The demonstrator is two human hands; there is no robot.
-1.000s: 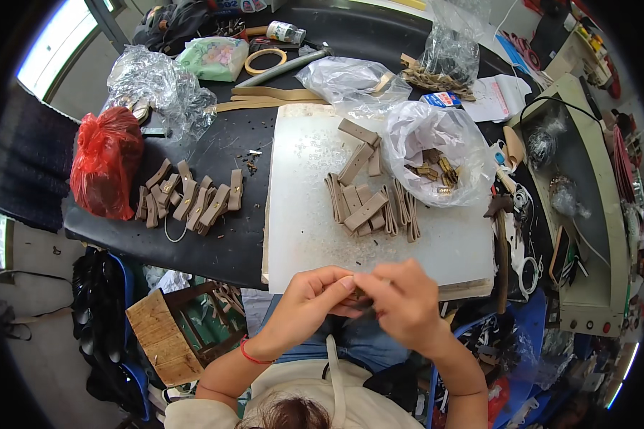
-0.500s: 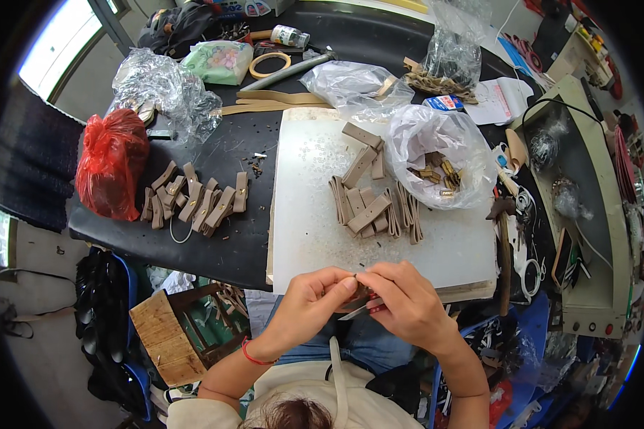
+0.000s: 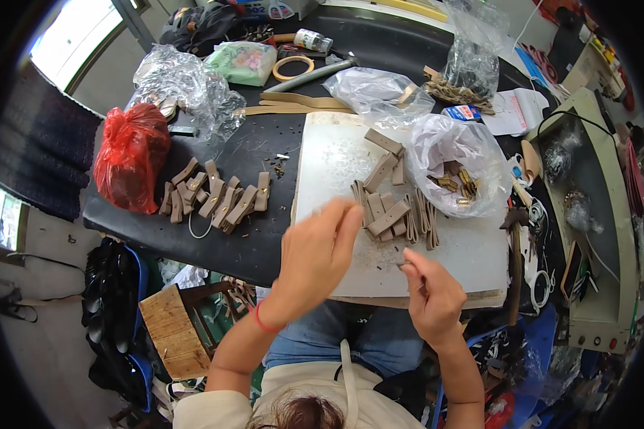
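My left hand [image 3: 318,250], with a red cord at its wrist, is raised over the left front of the white board [image 3: 329,168]. Its fingertips are smeared by motion, so whether they hold anything is unclear. Closer to the front edge, my right hand [image 3: 436,297] is closed in a pinch, a tiny dark bit showing at its fingertips. Folded taupe straps [image 3: 390,218] lie in a pile on the board, beyond both hands. Beside them, a clear plastic bag [image 3: 426,146] stands open with small brass-coloured metal pieces [image 3: 454,180] inside.
More folded straps [image 3: 222,200] with small metal fittings lie on the black tabletop at left, beside a red plastic bag [image 3: 131,161]. A hammer [image 3: 515,243] lies along the board's right edge. Tape [image 3: 293,68], a metal rod [image 3: 313,76] and crumpled plastic [image 3: 186,93] sit farther back.
My hands have parted from working together at the board's front edge. The left rose up and forward; the right shifted right. A metal blade seen between them is no longer visible. The view has shifted slightly.
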